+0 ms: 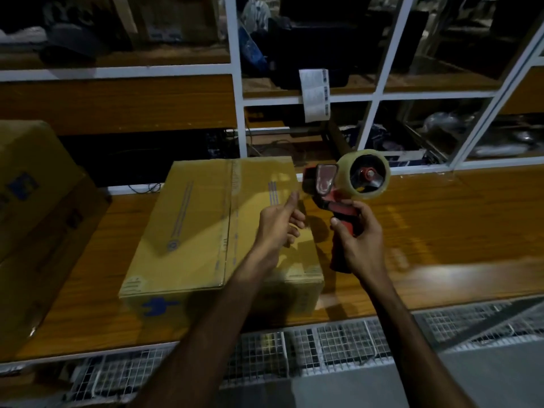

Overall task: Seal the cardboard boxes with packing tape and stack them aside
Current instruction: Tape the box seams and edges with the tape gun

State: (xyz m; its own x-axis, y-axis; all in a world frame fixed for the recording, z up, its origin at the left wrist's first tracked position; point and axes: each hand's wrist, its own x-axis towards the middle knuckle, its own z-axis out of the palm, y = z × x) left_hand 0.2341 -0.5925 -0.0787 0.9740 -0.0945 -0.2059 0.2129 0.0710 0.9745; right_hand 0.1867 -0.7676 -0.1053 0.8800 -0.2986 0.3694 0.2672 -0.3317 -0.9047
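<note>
Wire mesh (338, 343) below wooden bench (441, 231); white-framed shelves (235, 83) behind.

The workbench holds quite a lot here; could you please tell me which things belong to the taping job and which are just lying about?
Belongs to the job:
- cardboard box in the middle
- tape dispenser, gripped by the right hand
- left hand, near the dispenser's front
- boxes at left

Lying about:
- label strip hanging from the shelf
- shelf clutter
</note>
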